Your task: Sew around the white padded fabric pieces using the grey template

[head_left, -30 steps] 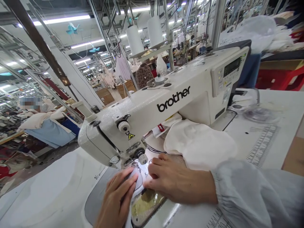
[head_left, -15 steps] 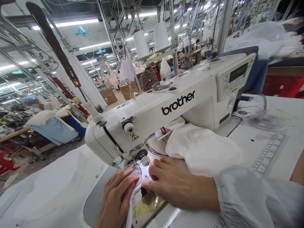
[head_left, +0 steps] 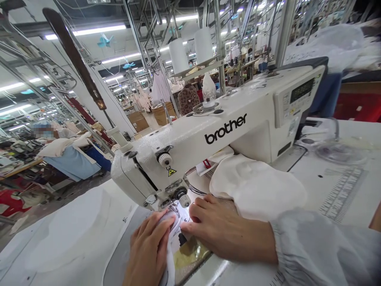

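A white fabric piece with a curved edge lies under the needle area of a white sewing machine. My left hand is closed on it, fingertips pressing it just in front of the presser foot. Right of the needle, my right hand rests on the machine bed with curled fingers. Its thumb points at the fabric's edge; whether it touches cannot be made out. What lies beneath these fingers is hidden. Light from the machine falls between the hands.
Bunched white cloth lies under the machine arm, behind my right hand. A printed ruler scale and a clear round plastic item are on the right of the table. Thread cones stand above. A co-worker is far left.
The whole view has shifted slightly, so the machine and hands appear a little further right. Both hands keep nearly the same pose by the needle; the fabric's edge under my left hand shows slightly more.
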